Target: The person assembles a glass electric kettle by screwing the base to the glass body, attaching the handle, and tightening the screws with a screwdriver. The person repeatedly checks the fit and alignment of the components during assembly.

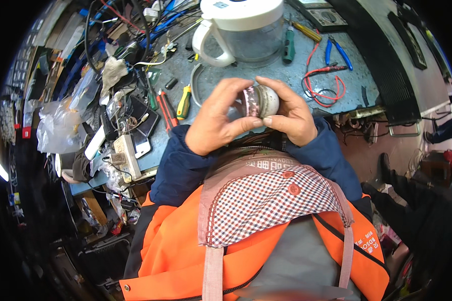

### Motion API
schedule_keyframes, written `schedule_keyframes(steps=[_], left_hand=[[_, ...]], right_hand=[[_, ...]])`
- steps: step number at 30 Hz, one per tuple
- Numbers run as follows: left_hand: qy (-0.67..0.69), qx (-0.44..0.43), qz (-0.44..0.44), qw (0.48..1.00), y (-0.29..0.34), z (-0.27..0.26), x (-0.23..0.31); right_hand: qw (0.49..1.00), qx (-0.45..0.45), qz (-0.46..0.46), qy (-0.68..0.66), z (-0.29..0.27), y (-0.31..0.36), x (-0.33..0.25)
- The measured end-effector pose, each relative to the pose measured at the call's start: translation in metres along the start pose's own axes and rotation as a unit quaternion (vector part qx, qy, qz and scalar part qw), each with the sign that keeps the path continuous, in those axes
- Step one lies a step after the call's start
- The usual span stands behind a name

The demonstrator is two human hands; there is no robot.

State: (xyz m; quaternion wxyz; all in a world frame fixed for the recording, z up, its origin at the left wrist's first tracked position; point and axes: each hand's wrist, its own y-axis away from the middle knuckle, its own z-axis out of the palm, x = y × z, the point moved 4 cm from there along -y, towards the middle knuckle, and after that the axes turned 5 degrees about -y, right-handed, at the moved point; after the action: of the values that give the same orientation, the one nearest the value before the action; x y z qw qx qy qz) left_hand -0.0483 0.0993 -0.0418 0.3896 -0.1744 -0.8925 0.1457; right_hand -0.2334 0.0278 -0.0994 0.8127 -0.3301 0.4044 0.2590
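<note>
Both my hands hold a small round part (269,102) in front of my apron, at the near edge of the workbench. It has a dirty cream-white rounded end, a grooved collar and a worn, pinkish, speckled band; I cannot tell its exact kind. My left hand (213,119) is closed on the speckled side, with its thumb along the lower edge. On the cream end, the fingers and thumb of my right hand (295,116) are curled. The thumb tips almost meet below the part. Beyond them stands a see-through jug (251,42) with a white lid and handle.
Green-yellow (184,103) and red-black (166,110) tools lie left of my hands, beside a heap of cables, plastic bags and scraps. To the right are blue-handled pliers (338,52), red test leads (326,93), screwdrivers (289,45) and a multimeter (328,19).
</note>
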Motion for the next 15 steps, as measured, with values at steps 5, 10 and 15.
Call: schedule_keyframes(steps=[5,10,15], left_hand=[[-0.042,0.011,-0.013,0.999,0.004,0.016,0.008],[0.070,-0.025,-0.203,0.976,0.004,0.027,0.019],[-0.015,-0.010,-0.109,0.994,0.006,0.035,0.020]], right_hand=[[0.982,-0.032,-0.055,0.179,0.000,0.003,-0.005],[0.943,-0.001,-0.142,0.302,0.004,0.013,0.002],[0.851,-0.042,-0.261,0.453,0.006,0.012,-0.015]])
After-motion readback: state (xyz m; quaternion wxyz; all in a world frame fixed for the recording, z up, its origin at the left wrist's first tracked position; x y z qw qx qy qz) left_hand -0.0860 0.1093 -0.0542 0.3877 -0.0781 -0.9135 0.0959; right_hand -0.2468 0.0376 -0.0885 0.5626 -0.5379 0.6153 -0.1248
